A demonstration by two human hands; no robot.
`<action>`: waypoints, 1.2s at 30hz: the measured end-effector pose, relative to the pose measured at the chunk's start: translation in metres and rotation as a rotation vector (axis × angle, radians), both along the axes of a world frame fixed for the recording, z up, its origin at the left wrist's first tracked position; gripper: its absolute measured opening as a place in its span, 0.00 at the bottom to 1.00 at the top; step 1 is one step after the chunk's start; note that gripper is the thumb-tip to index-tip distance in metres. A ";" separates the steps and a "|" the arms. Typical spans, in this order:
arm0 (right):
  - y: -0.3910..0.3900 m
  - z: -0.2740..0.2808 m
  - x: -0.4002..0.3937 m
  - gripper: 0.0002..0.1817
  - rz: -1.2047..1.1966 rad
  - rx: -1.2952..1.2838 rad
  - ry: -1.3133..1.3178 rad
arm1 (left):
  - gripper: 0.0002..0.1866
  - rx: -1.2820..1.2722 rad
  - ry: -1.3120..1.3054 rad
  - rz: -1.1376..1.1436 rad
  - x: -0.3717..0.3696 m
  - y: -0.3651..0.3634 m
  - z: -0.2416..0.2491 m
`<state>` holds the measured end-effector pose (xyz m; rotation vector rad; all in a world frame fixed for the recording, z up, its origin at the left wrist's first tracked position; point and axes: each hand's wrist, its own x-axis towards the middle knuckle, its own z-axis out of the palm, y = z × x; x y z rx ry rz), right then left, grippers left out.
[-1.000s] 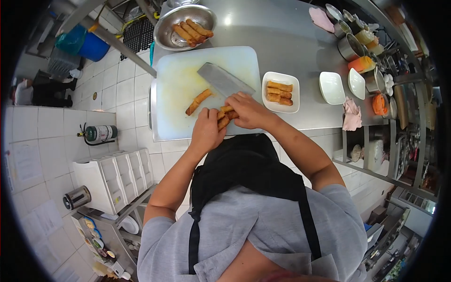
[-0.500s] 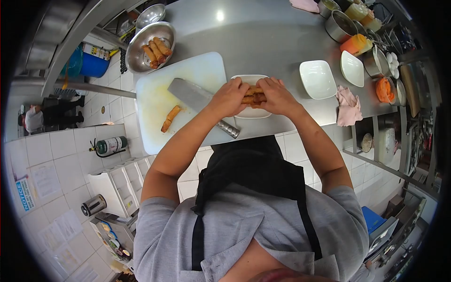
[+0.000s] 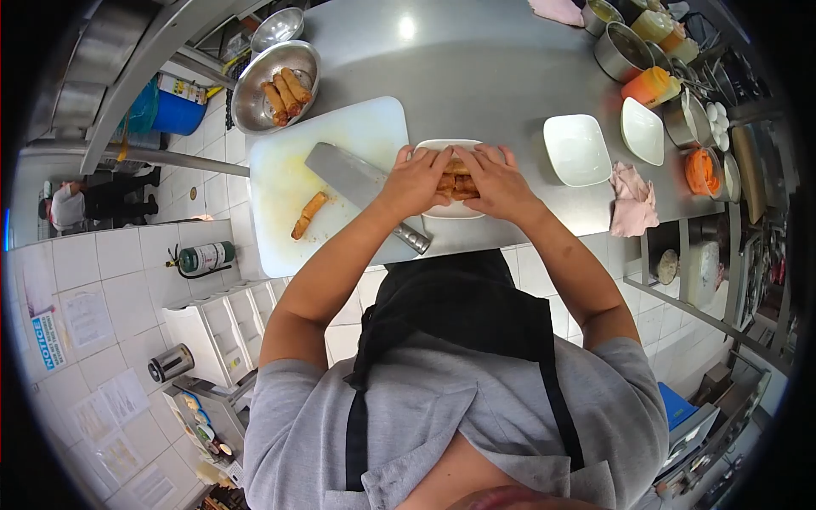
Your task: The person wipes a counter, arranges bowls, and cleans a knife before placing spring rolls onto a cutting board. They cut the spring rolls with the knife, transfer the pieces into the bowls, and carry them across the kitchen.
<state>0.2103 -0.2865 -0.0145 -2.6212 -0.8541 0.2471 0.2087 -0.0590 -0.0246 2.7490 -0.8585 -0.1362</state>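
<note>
Settling the fried roll pieces (image 3: 456, 184) into the white dish (image 3: 454, 211), as we judge it.
Left of the dish and beyond it, a steel bowl (image 3: 246, 100) holds more rolls (image 3: 286, 95); closer in, the cutting board (image 3: 357, 123) carries a loose roll (image 3: 308, 215) and a cleaver (image 3: 347, 170), its handle passing beneath our left arm (image 3: 344, 259), something to mind. Our left hand (image 3: 416, 181) hugs the pieces from the dish's left, fingers bent over them; our right hand (image 3: 499, 181) does likewise opposite, pinching them between the two over the dish's middle. Whether they rest on its floor, we cannot tell. The next move probably calls for easing our fingers off evenly, so nothing topples. Right of the dish sit a square dish (image 3: 576, 151), a pink cloth (image 3: 633, 200) and a slanted dish (image 3: 643, 132).
</note>
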 end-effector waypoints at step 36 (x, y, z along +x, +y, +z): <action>0.142 0.019 -0.016 0.14 0.165 0.447 -0.136 | 0.16 -0.455 -0.053 0.471 -0.079 0.136 0.024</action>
